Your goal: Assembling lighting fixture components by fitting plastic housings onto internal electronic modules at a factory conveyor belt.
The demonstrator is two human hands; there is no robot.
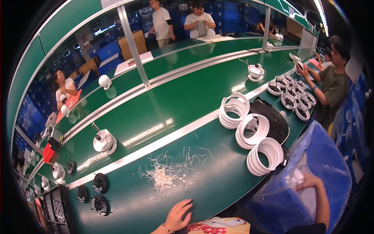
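My left hand (178, 215) rests at the near edge of the green worktable (128, 202), its fingers stretched out and holding nothing. At the right, my right hand (311, 182) reaches into a blue bin (331, 167) lined with clear plastic. Its fingers are closed on a white plastic part (298, 178), whose full shape is hidden by the hand and the liner. More white pieces show inside the bin. Beside the bin stand three stacks of white plastic rings (265, 156). Beyond my left hand lies a loose pile of small white pieces and thin strips (163, 177).
Several black round parts (100, 182) and a black crate (58, 208) are at the left. A black bag (274, 117) lies behind the ring stacks. White assemblies (104, 141) stand on the green conveyor (167, 113). A co-worker (335, 78) handles a part beyond several white bowl-shaped units (289, 100).
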